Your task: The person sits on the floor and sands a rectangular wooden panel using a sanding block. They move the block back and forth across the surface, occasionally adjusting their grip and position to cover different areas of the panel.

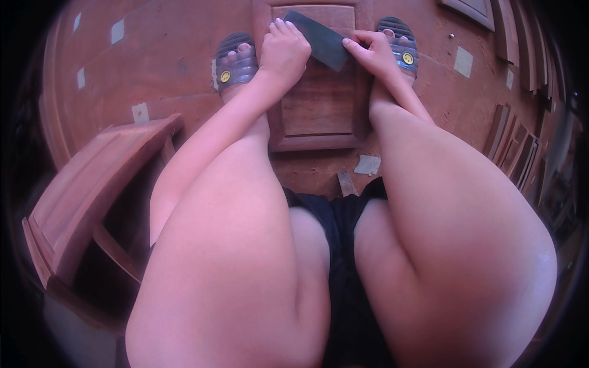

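Between my feet lies a reddish-brown wooden panel with a raised frame. Over its upper part, a dark grey-green sheet of sandpaper is held at a slant between my hands. My left hand is closed at the sheet's left end, its back turned up and its fingertips at the upper left corner. At the opposite end my right hand pinches the edge near the lower right corner between thumb and fingers. The sheet's underside is hidden, so I cannot tell whether it touches the panel.
My sandalled feet flank the panel, a sandal on the left and another sandal on the right. A curved wooden piece stands at the left. Stacked wooden strips lie at the right. Pale patches dot the reddish floor.
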Action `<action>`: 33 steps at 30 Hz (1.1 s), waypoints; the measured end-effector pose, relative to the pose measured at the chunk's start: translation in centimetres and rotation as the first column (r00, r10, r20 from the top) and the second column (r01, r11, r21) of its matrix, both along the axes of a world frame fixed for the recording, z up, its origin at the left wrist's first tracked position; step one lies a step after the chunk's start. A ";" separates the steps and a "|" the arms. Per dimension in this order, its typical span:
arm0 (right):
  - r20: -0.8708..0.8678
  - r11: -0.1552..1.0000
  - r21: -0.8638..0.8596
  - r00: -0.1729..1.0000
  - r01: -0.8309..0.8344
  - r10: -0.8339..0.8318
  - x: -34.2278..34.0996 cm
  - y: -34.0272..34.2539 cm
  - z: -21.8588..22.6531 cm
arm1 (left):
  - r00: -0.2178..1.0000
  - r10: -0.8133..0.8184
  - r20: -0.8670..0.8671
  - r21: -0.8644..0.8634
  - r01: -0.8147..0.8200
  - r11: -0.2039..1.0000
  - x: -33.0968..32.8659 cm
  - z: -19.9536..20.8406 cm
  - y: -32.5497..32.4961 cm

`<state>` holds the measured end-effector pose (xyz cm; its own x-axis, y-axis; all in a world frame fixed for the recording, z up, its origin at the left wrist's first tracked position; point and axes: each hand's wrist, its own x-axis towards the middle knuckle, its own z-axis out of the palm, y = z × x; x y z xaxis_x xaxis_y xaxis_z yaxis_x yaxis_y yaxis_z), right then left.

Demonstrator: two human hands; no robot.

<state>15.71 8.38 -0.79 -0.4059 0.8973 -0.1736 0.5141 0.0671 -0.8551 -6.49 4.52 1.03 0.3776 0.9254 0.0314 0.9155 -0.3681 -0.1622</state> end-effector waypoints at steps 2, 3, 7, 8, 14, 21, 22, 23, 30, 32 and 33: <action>-0.025 0.999 0.023 0.999 0.036 -0.035 -0.1 0.0 -0.1 | 0.999 0.026 0.022 -0.033 -0.025 0.999 0.3 0.0 0.4; -0.044 0.997 0.045 0.997 0.069 -0.067 -0.3 0.0 -0.2 | 0.999 0.037 0.033 -0.049 -0.036 0.998 0.4 -0.1 0.6; 0.020 0.999 0.047 0.999 0.025 -0.026 -1.5 0.1 0.0 | 0.999 0.014 -0.046 0.133 -0.008 0.991 -1.0 -1.0 1.3; 0.025 0.999 0.033 1.000 0.004 -0.004 -1.6 0.2 0.0 | 0.996 0.012 -0.089 0.128 -0.001 0.992 -1.1 -1.0 1.0; 0.108 0.995 -0.046 0.989 -0.093 0.097 0.0 0.5 -0.1 | 0.992 -0.024 -0.122 -0.056 0.017 0.998 0.7 -0.1 -0.2; 0.165 0.990 -0.130 0.984 -0.053 0.074 -1.4 1.0 0.4 | 0.998 0.016 -0.060 -0.095 -0.021 0.995 1.1 0.2 -1.2; 0.181 0.987 -0.151 0.981 -0.045 0.072 -1.5 1.1 0.5 | 0.998 0.024 -0.058 -0.117 -0.030 0.993 1.3 0.3 -1.2; 0.130 0.985 -0.168 0.989 -0.042 0.065 -1.5 0.9 0.2 | 0.998 0.034 -0.058 -0.139 -0.041 0.989 1.6 0.4 -1.2; -0.060 0.841 -0.540 0.995 0.037 -0.083 -0.5 0.5 0.6 | 0.974 -0.114 -0.198 -0.112 0.093 0.989 2.2 1.4 -0.5; -0.080 0.824 -0.566 0.992 0.034 -0.097 -0.1 0.4 0.5 | 0.963 -0.139 -0.233 -0.083 0.123 0.989 2.7 1.4 -0.6; -0.081 0.822 -0.569 0.992 0.034 -0.097 -0.1 0.4 0.7 | 0.956 -0.153 -0.251 -0.067 0.140 0.988 2.8 1.3 -0.7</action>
<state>15.62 8.78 -0.12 -0.3935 0.6793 -0.6195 0.4081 -0.4747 -0.7798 -3.73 3.86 2.36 0.4989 0.8574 -0.1265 0.7817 -0.5082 -0.3615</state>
